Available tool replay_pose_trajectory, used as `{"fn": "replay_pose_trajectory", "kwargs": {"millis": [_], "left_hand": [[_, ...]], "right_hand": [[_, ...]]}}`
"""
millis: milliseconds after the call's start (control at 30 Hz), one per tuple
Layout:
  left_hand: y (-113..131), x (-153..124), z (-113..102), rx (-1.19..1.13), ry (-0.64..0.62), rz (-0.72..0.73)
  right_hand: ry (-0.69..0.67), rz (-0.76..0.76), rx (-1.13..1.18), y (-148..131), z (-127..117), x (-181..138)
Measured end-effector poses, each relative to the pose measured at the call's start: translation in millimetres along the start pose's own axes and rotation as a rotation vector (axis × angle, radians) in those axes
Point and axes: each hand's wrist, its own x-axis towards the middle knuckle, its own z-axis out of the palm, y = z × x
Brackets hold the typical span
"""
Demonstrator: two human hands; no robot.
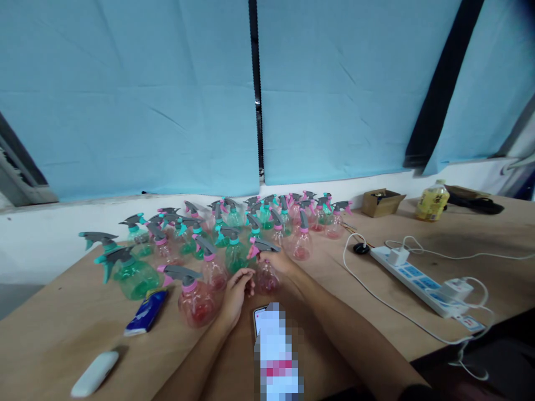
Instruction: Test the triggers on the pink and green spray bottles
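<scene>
A pink spray bottle (266, 278) with a grey trigger head stands on the wooden table (75, 317) right in front of me. My right hand (279, 260) is closed around its neck and trigger head. My left hand (236, 291) rests against the bottle's left side, fingers curled on its body. Several more pink and green spray bottles (234, 228) stand crowded behind and to the left. A phone (261, 317) lies flat between my forearms.
A blue packet (146, 313) and a white oblong object (94, 373) lie at the front left. On the right are a white power strip (418, 278) with chargers and cables, a small cardboard box (381, 201) and a yellow bottle (433, 201). Blue blinds hang behind.
</scene>
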Motion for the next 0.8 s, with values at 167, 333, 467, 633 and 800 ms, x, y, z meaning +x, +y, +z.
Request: {"fn": "replay_pose_trajectory", "kwargs": {"millis": [167, 333, 467, 633, 800], "left_hand": [[-1, 0, -1, 0.007, -0.014, -0.007], [-5, 1, -3, -0.002, -0.019, -0.008], [-5, 2, -3, -0.001, -0.018, 0.001], [-3, 1, -2, 0.013, -0.008, -0.003], [-3, 1, -2, 0.004, -0.014, 0.002]], "right_hand": [[-0.048, -0.006, -0.008, 1, -3, 1], [-0.037, 0.020, 0.058, -4, 2, -4], [-0.070, 0.046, -0.015, -1, -4, -3], [-0.055, 0.077, 0.018, 7, -7, -2], [-0.057, 0.068, 0.033, 2, -4, -3]]}}
